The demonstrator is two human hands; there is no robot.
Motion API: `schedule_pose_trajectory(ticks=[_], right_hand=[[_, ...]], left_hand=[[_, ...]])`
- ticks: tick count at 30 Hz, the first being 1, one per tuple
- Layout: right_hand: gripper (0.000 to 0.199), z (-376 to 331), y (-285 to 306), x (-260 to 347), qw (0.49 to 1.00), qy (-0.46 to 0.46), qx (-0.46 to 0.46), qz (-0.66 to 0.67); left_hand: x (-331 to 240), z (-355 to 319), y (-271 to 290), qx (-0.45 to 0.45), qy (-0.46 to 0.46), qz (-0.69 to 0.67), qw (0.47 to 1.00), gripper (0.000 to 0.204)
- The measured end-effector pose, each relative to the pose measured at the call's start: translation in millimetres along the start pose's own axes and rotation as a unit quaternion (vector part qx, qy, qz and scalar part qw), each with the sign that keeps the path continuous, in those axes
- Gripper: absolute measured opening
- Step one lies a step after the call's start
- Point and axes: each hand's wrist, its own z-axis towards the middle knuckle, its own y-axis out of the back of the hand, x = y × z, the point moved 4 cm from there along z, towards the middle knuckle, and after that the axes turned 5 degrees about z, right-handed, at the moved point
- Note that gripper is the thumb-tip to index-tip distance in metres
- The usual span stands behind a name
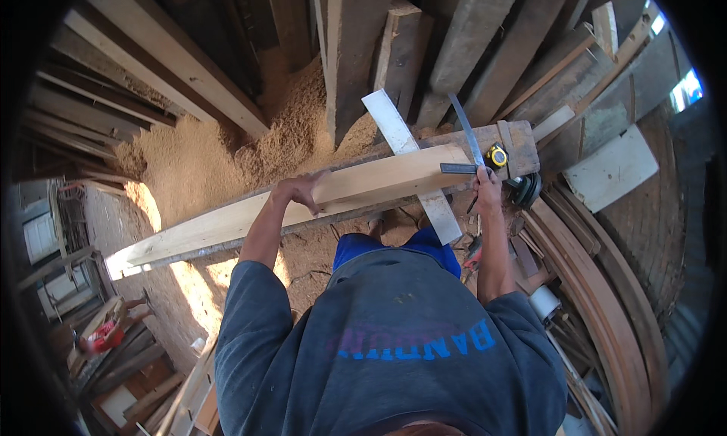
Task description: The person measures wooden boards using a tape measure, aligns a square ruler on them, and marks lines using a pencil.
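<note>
A long pale wooden plank [371,180] lies across a rough bench beam [518,144] in front of me. My left hand [297,190] rests on the plank's middle, fingers toward its far side and thumb at the near edge, gripping it. At the right end, my right hand [486,184] holds a try square [460,168], with the thin metal blade pointing away and the dark stock over the plank's end. A thin dark stick, perhaps a pencil, shows below that hand. Just right of the square sits a yellow and black tape measure [496,156].
A white strip of board [439,215] crosses beneath the plank. Sawdust [189,163] is heaped behind the bench, and several timbers [363,50] lean there. Curved boards [598,284] lie stacked at right. At far left, a person in red [104,336] is near more timber.
</note>
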Motion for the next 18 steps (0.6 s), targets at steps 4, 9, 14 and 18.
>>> schedule_pose_trajectory(ticks=[4, 9, 14, 18], right_hand=[[0.021, -1.0, -11.8, 9.5, 0.999, 0.000, 0.020, 0.036], [0.020, -5.4, -12.4, -8.1, 0.999, -0.028, 0.014, -0.025], [0.024, -13.6, -16.4, -18.8, 0.995, 0.043, 0.008, -0.086], [0.025, -32.7, -16.6, -16.3, 0.996, 0.042, 0.032, -0.074]], left_hand=[[28.2, 16.6, -0.5, -0.035, -0.085, -0.078, 0.993, 0.132], [-42.1, -26.7, 26.6, -0.166, -0.059, -0.059, 0.983, 0.107], [-46.4, -38.1, 27.6, -0.263, 0.111, 0.045, 0.957, 0.070], [-46.0, -34.0, 15.0, -0.231, 0.084, 0.092, 0.965, 0.069]])
